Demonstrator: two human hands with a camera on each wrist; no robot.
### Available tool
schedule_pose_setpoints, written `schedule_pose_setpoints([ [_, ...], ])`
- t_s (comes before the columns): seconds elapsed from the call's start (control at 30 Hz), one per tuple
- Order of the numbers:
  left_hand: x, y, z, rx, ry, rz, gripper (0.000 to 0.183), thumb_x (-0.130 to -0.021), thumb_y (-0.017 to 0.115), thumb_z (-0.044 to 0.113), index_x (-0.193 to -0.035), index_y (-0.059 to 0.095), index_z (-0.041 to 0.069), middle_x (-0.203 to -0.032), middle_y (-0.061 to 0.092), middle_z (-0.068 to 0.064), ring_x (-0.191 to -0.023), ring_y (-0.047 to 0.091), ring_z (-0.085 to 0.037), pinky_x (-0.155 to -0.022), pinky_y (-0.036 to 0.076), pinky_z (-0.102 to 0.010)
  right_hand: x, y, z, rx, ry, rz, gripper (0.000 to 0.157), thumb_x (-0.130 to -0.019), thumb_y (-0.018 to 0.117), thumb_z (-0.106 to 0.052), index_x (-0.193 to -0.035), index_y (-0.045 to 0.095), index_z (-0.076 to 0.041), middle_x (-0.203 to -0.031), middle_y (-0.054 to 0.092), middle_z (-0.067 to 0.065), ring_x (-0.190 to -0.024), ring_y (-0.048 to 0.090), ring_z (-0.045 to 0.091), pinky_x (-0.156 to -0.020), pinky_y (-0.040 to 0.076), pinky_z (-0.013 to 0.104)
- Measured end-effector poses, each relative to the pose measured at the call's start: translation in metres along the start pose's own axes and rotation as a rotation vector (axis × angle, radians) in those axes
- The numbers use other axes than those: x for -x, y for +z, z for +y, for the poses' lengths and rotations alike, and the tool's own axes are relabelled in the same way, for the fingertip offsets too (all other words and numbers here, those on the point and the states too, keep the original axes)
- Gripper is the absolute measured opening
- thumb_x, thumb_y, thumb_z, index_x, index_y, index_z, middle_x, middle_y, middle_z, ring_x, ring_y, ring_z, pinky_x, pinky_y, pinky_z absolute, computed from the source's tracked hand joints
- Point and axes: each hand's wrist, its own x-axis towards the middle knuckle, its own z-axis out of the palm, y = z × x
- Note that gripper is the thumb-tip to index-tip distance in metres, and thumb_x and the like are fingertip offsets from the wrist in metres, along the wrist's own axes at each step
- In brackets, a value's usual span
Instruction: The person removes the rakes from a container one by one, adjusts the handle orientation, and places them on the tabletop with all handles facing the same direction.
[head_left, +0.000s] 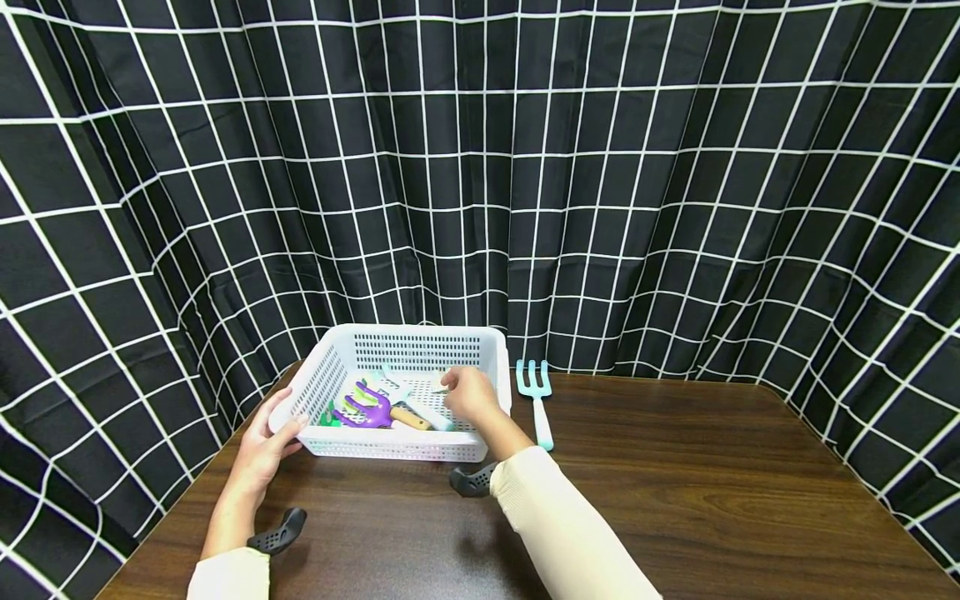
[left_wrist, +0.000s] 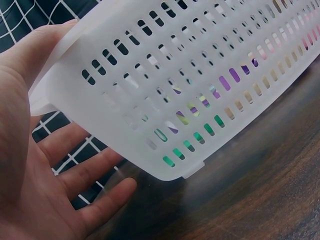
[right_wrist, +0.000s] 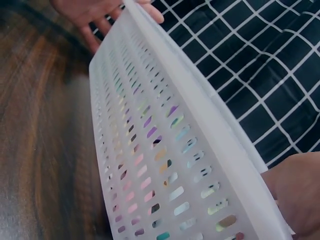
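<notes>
A white perforated plastic basket stands on the table, with several small garden tools inside. Among them are a purple hand rake with a wooden handle and a pale tool with a white-and-aqua handle. My left hand grips the basket's left rim, thumb over the top and the other fingers outside below it. Over the basket's right part, my right hand reaches inside with curled fingers beside a small pale object; I cannot tell whether it holds it. In the right wrist view, the rim hides those fingers.
A white-and-aqua hand fork lies on the table just right of the basket, tines toward the back. The brown wooden table extends to the right. A black curtain with white grid lines hangs behind and at both sides.
</notes>
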Motion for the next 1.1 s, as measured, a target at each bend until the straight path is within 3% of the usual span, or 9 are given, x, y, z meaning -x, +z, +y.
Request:
schedule_pose_setpoints([
  [0.2, -0.001, 0.0, 0.001, 0.031, -0.008, -0.011, 0.062, -0.097, 0.061, 0.022, -0.15, 0.03, 0.011, -0.108, 0.055, 0.01, -0.09, 0.058, 0.001, -0.08, 0.051, -0.032, 0.003, -0.004, -0.003, -0.017, -0.034, 0.174, 0.018, -0.075, 0.08, -0.007, -0.091, 0.072, -0.005, -0.094, 0.067, 0.01, -0.09, 0.062, 0.027, -0.08, 0.049, 0.04],
  [0.33, -0.002, 0.0, 0.001, 0.042, -0.013, -0.01, 0.062, -0.098, 0.06, 0.019, -0.151, 0.029, 0.011, -0.104, 0.056, 0.014, -0.089, 0.058, 0.002, -0.079, 0.051, -0.031, 0.005, -0.006, -0.003, -0.015, -0.062, 0.235, 0.015, -0.076, 0.079, -0.004, -0.089, 0.073, -0.004, -0.091, 0.067, 0.008, -0.087, 0.063, 0.026, -0.078, 0.05, 0.04],
  [0.6, -0.005, -0.001, 0.0, 0.026, -0.023, -0.011, 0.062, -0.098, 0.06, 0.021, -0.152, 0.028, 0.012, -0.112, 0.056, 0.008, -0.09, 0.058, 0.003, -0.08, 0.051, -0.031, 0.006, -0.01, -0.002, -0.017, -0.069, 0.297, 0.014, -0.072, 0.077, -0.002, -0.086, 0.073, -0.006, -0.081, 0.066, 0.004, -0.076, 0.062, 0.023, -0.07, 0.05, 0.039],
  [0.8, -0.005, 0.0, 0.002, 0.025, 0.0, -0.01, 0.062, -0.098, 0.061, 0.022, -0.15, 0.03, 0.011, -0.107, 0.055, 0.014, -0.089, 0.057, 0.003, -0.078, 0.052, -0.029, 0.009, -0.022, 0.002, -0.019, -0.065, 0.315, 0.014, -0.073, 0.076, -0.003, -0.087, 0.074, -0.006, -0.081, 0.068, 0.004, -0.079, 0.063, 0.024, -0.072, 0.05, 0.04],
  [1.1, -0.004, 0.001, -0.002, 0.035, 0.003, -0.005, 0.063, -0.098, 0.06, 0.019, -0.151, 0.029, 0.01, -0.108, 0.053, 0.011, -0.088, 0.057, 0.003, -0.075, 0.052, -0.027, 0.015, -0.034, 0.017, -0.19, -0.029, 0.32, 0.012, -0.079, 0.074, -0.01, -0.09, 0.074, -0.006, -0.083, 0.069, 0.003, -0.082, 0.062, 0.022, -0.075, 0.049, 0.037],
])
